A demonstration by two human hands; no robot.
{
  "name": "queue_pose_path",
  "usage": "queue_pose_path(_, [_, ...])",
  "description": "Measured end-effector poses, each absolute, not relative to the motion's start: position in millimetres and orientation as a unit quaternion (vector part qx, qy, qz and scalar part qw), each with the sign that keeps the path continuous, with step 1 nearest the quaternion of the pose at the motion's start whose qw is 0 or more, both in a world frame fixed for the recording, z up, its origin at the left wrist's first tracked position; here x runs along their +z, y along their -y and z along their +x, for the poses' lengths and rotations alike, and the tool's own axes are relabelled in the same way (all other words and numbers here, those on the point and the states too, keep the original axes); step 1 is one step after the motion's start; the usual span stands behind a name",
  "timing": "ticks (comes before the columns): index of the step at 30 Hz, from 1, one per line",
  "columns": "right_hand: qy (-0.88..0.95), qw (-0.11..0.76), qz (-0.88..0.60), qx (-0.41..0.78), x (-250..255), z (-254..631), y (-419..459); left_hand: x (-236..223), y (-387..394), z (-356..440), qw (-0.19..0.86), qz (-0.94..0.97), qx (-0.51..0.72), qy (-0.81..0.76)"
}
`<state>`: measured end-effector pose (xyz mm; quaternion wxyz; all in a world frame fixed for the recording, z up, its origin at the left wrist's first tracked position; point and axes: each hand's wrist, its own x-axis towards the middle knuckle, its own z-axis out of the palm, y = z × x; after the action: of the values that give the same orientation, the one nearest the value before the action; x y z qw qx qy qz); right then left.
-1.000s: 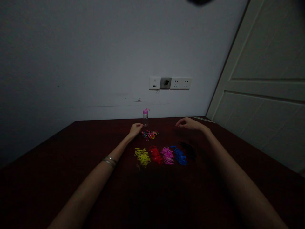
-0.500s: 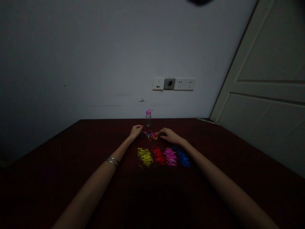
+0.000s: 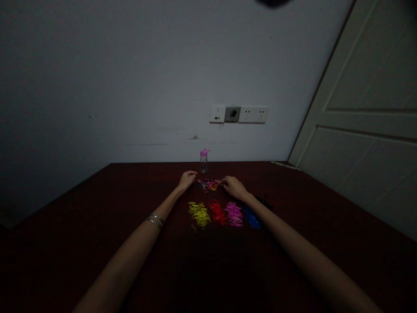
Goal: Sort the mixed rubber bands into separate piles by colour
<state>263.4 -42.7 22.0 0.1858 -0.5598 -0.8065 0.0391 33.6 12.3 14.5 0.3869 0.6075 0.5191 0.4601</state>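
Small loops that look like rubber bands lie in a mixed-colour heap (image 3: 208, 185) between my two hands. My left hand (image 3: 188, 181) rests at the heap's left edge, fingers curled together; whatever they may hold is too small to see. At the right edge, the thumb and fingers of my right hand (image 3: 233, 188) pinch a band from the heap. Nearer to me are single-colour piles: yellow bands (image 3: 200, 215), red bands (image 3: 217, 213), pink bands (image 3: 234, 214) and blue bands (image 3: 251, 218). My right forearm partly covers the blue pile.
A clear bottle with a pink lid (image 3: 203, 161) stands behind the heap. Some black bands (image 3: 265, 201) lie just beyond my right forearm. The dark red table (image 3: 97, 204) meets a wall with sockets (image 3: 253, 114); a pale door (image 3: 368, 117) is on the right.
My right hand has shifted slightly right and its fingers have drawn closer together. The heap's right edge stretches further toward them. Black bands now show past my forearm. My left hand barely moves.
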Motion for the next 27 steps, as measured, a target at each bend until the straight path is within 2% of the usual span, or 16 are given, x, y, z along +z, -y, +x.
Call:
queue_pose_path(6, [0.785,0.266,-0.550,0.106,22,273,30,13,-15,33,0.379,0.610,0.457,-0.524])
queue_pose_path(12, [0.777,0.328,-0.484,0.232,54,290,34,9,-20,33,0.373,0.612,0.460,-0.524])
queue_pose_path(15, [0.775,0.315,-0.455,0.304,76,295,46,7,-21,33,0.384,0.611,0.463,-0.515])
queue_pose_path(22, [0.803,0.265,-0.393,0.360,98,262,73,10,-16,33,0.382,0.613,0.465,-0.512])
queue_pose_path(27, [0.846,0.151,-0.325,0.394,82,216,90,11,-16,33,0.382,0.616,0.462,-0.511])
